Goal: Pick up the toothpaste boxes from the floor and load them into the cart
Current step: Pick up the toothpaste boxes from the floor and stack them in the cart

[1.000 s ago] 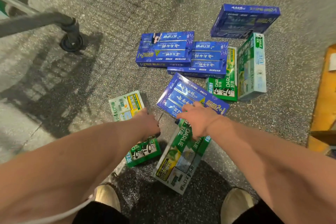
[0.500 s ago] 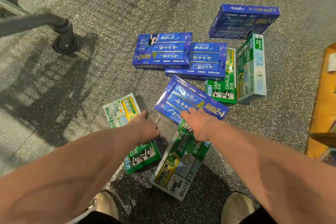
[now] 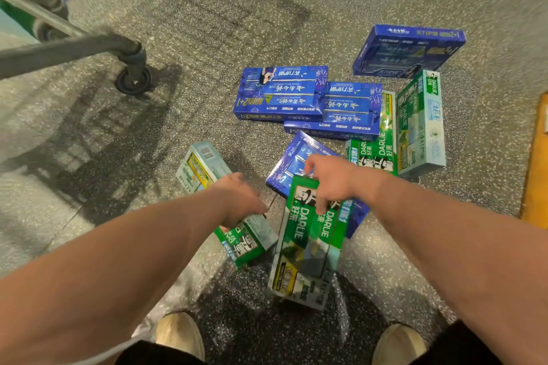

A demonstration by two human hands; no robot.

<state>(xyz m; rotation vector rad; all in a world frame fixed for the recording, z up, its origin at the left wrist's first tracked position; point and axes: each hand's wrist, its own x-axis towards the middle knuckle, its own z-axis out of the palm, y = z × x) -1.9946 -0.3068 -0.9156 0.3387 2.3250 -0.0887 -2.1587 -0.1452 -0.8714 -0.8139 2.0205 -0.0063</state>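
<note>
Several toothpaste boxes lie on the speckled floor. My right hand (image 3: 332, 179) grips the top end of a green Darlie box (image 3: 308, 246), which is tilted up off the floor. My left hand (image 3: 240, 201) is closed over the middle of another green and pale box (image 3: 204, 169), lifted at an angle. A blue box (image 3: 293, 163) lies just behind my right hand. Two overlapping blue boxes (image 3: 281, 95) sit further back, with green boxes (image 3: 421, 121) to their right and one more blue box (image 3: 409, 50) at the far right.
The cart's grey frame and a black caster wheel (image 3: 133, 80) stand at the left, with its shadow across the floor. An orange strip (image 3: 536, 163) runs along the right edge. My two shoes (image 3: 181, 335) are at the bottom.
Both hands have closed on the green boxes and raised them; the right one now stands up on end and the left one has tipped onto its side. The view has shifted right.
</note>
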